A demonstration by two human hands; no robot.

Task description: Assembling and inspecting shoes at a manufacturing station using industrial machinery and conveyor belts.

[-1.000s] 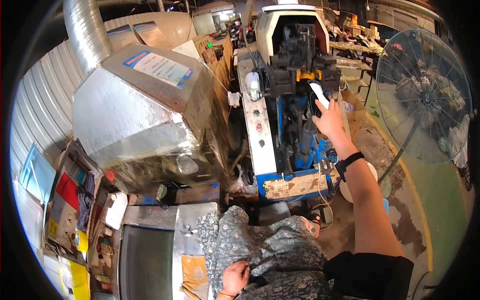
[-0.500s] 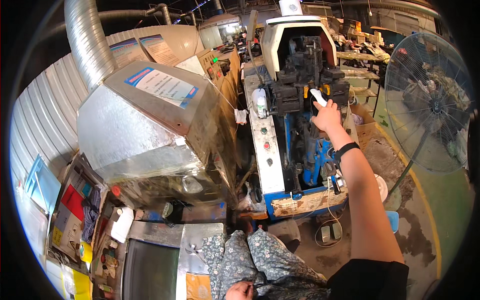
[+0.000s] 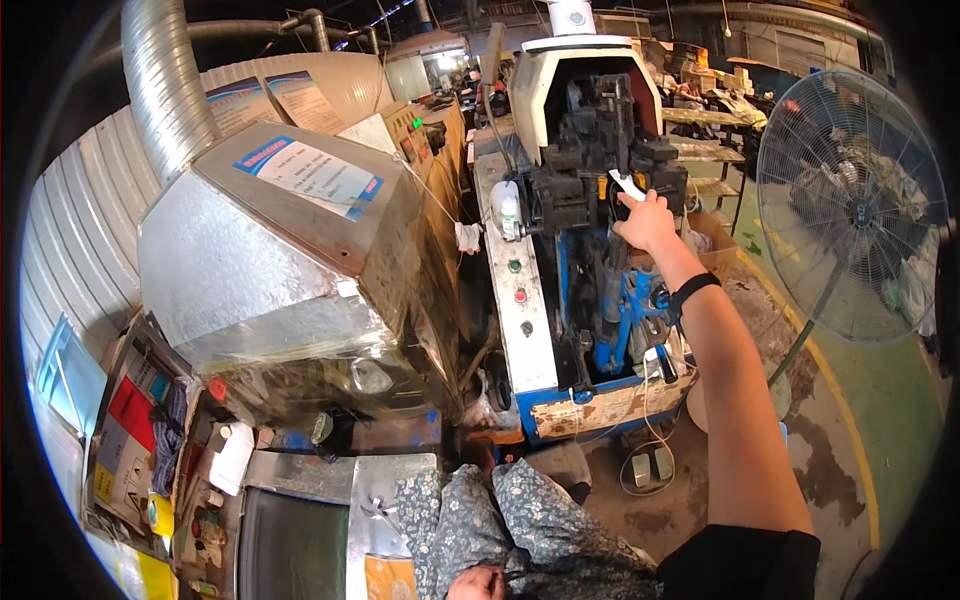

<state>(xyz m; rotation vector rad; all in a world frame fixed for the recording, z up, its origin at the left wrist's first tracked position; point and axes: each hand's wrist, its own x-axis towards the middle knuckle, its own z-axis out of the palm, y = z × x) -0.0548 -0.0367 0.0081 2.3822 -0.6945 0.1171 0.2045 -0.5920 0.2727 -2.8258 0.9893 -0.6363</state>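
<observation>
Your right hand (image 3: 648, 222) is raised to the dark head of the blue-and-white machine (image 3: 590, 230), arm fully extended. Fingers are curled shut around a small white piece (image 3: 627, 184), a flat, slightly curved part that sticks up out of your fist toward the black tooling (image 3: 600, 150). The piece sits at the front of the machine's head, just right of the central black block, touching or nearly touching it; the fisheye bend and the dark metal make contact hard to confirm.

Your left hand (image 3: 477, 583) is low, at the bottom edge of the view, well apart from the machine, resting on the floral cloth (image 3: 520, 520) over your lap. Only the knuckles show; it looks loosely closed, and I cannot tell whether it holds anything.

Left of the machine stands a big sheet-metal hood (image 3: 280, 260) with a ribbed duct (image 3: 160, 90) rising from it. Right of the machine, a caged pedestal fan (image 3: 850, 210). Below the machine's base, a foot pedal (image 3: 650, 465) lies on the floor.

Step in hand, by my reading: you are presenting the white piece to the machine's head, the placing stage rather than pick-up or release. The next move likely calls for a fine seat of the piece into the tooling, fingers kept to the outer end, clear of the black blocks, and a steady wrist while you line it up.
</observation>
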